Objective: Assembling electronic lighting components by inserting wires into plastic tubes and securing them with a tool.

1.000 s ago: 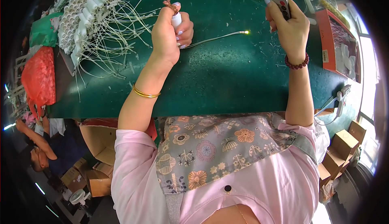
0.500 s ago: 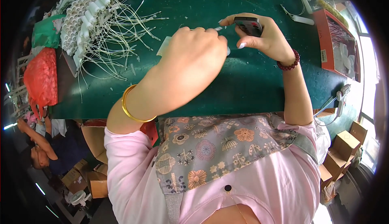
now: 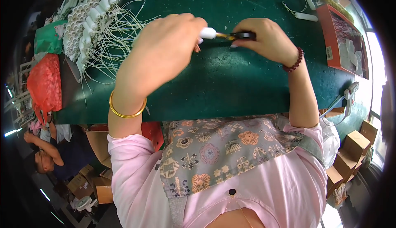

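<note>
My left hand [image 3: 165, 48], with a gold bangle at the wrist, is closed around a short white cylinder [image 3: 208, 33] whose rounded end sticks out past the fingers. My right hand [image 3: 268, 38], wearing a dark red bead bracelet, grips a small black tool [image 3: 246, 35]. Between the hands a thin yellow-gold piece [image 3: 223, 35] bridges the tool and the cylinder; I cannot tell to which it belongs. Both hands are above the dark green tabletop [image 3: 231, 83]. The left fingers are mostly hidden behind the back of the hand.
At the left lies a tray [image 3: 75, 69] heaped with white cylinders trailing thin wires [image 3: 111, 48]. Red [image 3: 45, 81] and green [image 3: 48, 37] bags hang beside it. A red box [image 3: 330, 54] stands at the right, near loose wired cylinders [image 3: 306, 16]. Another person [image 3: 49, 153] is at lower left.
My left hand has moved left and a little away from me, and the white cylinder now shows. My right hand has turned, so the black tool points left toward it.
</note>
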A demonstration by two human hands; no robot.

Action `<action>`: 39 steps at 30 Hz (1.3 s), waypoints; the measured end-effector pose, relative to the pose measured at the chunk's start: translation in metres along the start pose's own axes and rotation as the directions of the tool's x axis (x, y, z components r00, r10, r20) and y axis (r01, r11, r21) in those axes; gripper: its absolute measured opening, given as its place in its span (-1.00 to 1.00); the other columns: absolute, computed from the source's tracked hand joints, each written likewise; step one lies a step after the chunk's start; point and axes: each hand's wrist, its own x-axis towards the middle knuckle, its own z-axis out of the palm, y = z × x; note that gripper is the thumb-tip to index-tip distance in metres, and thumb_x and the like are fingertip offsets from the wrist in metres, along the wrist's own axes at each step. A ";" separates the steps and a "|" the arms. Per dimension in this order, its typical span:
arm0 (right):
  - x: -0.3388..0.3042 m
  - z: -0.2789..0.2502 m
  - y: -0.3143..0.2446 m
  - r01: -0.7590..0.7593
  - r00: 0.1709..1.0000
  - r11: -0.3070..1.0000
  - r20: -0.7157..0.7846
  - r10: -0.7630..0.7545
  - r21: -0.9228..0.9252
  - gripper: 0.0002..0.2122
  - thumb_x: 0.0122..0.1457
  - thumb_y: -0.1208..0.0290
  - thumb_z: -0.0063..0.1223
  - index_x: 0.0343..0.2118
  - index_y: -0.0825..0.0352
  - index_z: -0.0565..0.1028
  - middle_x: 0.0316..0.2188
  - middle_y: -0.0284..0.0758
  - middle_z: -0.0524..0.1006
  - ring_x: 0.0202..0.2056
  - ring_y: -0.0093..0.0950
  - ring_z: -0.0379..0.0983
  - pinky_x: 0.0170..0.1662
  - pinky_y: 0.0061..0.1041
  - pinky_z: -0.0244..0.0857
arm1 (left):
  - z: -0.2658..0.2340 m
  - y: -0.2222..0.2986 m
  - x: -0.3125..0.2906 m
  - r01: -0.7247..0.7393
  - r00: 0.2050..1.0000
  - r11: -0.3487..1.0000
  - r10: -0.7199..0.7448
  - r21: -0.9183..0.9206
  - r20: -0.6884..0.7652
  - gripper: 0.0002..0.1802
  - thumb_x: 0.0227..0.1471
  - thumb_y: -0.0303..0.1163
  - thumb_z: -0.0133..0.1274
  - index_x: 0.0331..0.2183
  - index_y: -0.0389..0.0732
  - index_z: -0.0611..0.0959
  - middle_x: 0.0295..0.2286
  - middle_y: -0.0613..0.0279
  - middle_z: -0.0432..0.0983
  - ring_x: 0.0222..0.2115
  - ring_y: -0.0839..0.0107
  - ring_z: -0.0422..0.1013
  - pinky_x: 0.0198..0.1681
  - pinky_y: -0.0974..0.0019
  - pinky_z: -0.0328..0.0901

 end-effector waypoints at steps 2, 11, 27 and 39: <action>-0.003 -0.013 0.006 -0.039 0.998 0.984 -0.048 0.031 -0.176 -0.77 0.05 0.43 0.35 -0.25 0.37 0.59 -0.25 -0.28 0.58 -0.32 -0.42 0.54 -0.23 -0.43 0.41 | -0.002 -0.011 -0.002 0.092 0.994 0.988 -0.085 -0.125 0.064 -0.75 0.13 -0.49 0.02 -0.13 -0.29 0.59 -0.40 0.18 0.48 -0.41 0.29 0.44 -0.32 0.30 0.32; 0.005 0.014 -0.037 0.134 0.959 0.867 0.159 -0.236 0.481 -0.84 0.20 0.44 0.22 -0.23 0.41 0.55 0.16 -0.12 0.41 0.12 -0.17 0.39 0.15 -0.31 0.28 | 0.027 -0.004 0.005 -0.162 0.957 -0.293 -0.278 -0.942 -0.078 -0.58 0.40 -0.25 -0.17 0.12 -0.34 0.40 -0.31 0.11 0.46 -0.32 0.35 0.41 -0.14 0.29 0.35; 0.004 0.055 -0.053 -0.003 0.900 0.781 0.343 -0.271 0.625 -0.81 0.20 0.62 0.13 -0.13 0.50 0.52 0.32 0.00 0.27 0.26 -0.15 0.34 0.25 -0.31 0.22 | -0.009 -0.147 -0.074 -0.024 0.581 0.280 -0.777 -0.960 -0.241 -0.63 0.15 -0.28 0.22 -0.10 -0.33 0.69 -0.28 0.21 0.63 -0.32 0.45 0.55 -0.21 0.37 0.48; 0.008 0.021 -0.051 -0.127 0.959 0.783 0.276 -0.059 0.608 -0.81 0.28 0.57 0.05 -0.09 0.52 0.51 0.18 -0.01 0.41 0.14 -0.31 0.44 0.16 -0.37 0.30 | -0.032 -0.307 -0.113 0.847 0.403 0.527 -0.723 -0.070 -0.561 -0.70 0.06 -0.26 0.25 -0.25 -0.28 0.72 -0.40 0.10 0.61 -0.39 0.34 0.55 -0.30 0.31 0.41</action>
